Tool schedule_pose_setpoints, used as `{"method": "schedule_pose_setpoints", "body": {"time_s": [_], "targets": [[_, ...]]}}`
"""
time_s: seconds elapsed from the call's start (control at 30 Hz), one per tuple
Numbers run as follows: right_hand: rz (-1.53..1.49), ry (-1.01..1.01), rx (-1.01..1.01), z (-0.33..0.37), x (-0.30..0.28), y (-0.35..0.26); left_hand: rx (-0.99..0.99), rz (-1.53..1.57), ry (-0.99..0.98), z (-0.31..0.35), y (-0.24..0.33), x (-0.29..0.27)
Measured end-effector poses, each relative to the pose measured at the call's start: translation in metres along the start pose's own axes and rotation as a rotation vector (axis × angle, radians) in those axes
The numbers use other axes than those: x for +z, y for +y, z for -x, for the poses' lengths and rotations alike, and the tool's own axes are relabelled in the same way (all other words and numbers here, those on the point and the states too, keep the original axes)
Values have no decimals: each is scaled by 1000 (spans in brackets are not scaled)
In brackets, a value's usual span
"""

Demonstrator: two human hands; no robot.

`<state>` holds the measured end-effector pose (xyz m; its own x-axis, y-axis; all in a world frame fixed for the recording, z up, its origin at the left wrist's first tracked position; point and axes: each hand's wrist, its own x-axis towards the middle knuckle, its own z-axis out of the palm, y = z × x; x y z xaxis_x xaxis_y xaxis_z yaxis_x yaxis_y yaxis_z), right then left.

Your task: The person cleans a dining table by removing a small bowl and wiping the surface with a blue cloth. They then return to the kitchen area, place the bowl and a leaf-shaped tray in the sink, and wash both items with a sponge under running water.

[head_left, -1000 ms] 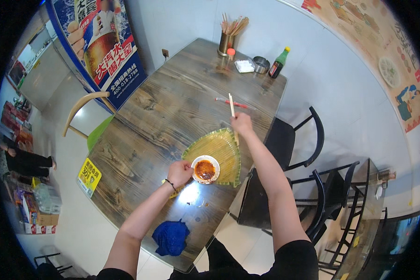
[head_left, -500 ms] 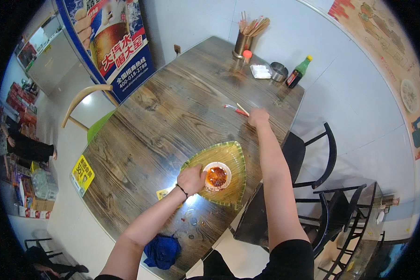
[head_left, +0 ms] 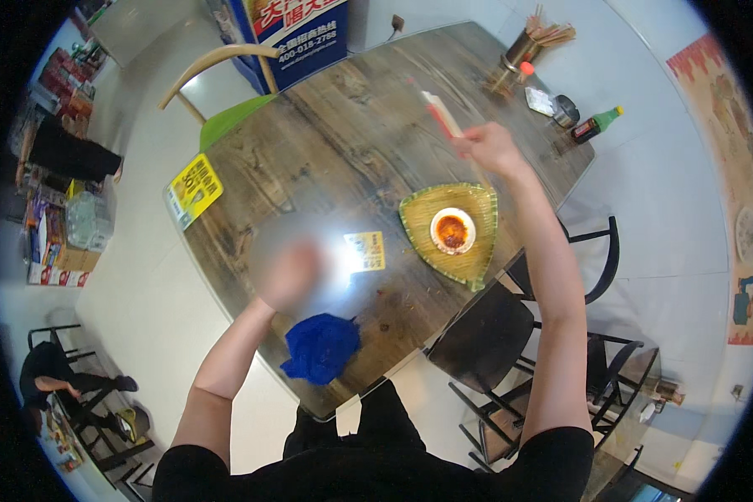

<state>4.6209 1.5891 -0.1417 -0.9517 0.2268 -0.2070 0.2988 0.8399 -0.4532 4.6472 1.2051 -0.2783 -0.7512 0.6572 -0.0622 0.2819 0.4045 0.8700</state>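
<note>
Left edge of the counter (head_left: 335, 151): one yellow card (head_left: 194, 191). My left hand (head_left: 291, 269) is blurred; I cannot tell its opening or hold. Nearby: one blue cloth (head_left: 322, 347), one smaller card (head_left: 366, 251). One woven tray (head_left: 422, 209) carries one sauce dish (head_left: 453, 232); both remain to be lifted. My right hand (head_left: 489, 149), fingers closed, has gathered slim pale-and-red items (head_left: 442, 115); count unclear.

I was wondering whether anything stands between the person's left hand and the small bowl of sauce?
Nothing tall visibly stands between the blurred left hand and the small white bowl: only a flat yellow card, then the woven tray under the bowl, its left rim facing the hand.
</note>
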Motion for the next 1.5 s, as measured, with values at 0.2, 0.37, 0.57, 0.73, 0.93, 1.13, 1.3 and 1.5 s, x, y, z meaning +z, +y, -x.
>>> {"method": "schedule_pose_setpoints", "body": {"time_s": [0.2,0.37,0.57,0.73,0.93,1.13,1.3,1.5], "targets": [[-627,-302,-425,56,142,-205,-135,-156,361,123,-3,-103],[-1180,-607,-373,139,300,-347,-541,299,646,244,-40,-158],[-610,-54,-422,192,523,-389,-680,264,844,390,-111,-192],[-499,86,-304,167,658,-341,-815,318,901,478,-211,-144],[-318,-80,-189,126,739,-305,-814,386,821,475,-283,-79],[-165,-178,-84,100,827,-240,-737,456,693,428,-299,-67],[-295,-26,-145,163,752,-280,-663,465,657,392,-274,-77],[-759,255,-145,289,430,-342,-281,326,694,293,-148,-89]]}}
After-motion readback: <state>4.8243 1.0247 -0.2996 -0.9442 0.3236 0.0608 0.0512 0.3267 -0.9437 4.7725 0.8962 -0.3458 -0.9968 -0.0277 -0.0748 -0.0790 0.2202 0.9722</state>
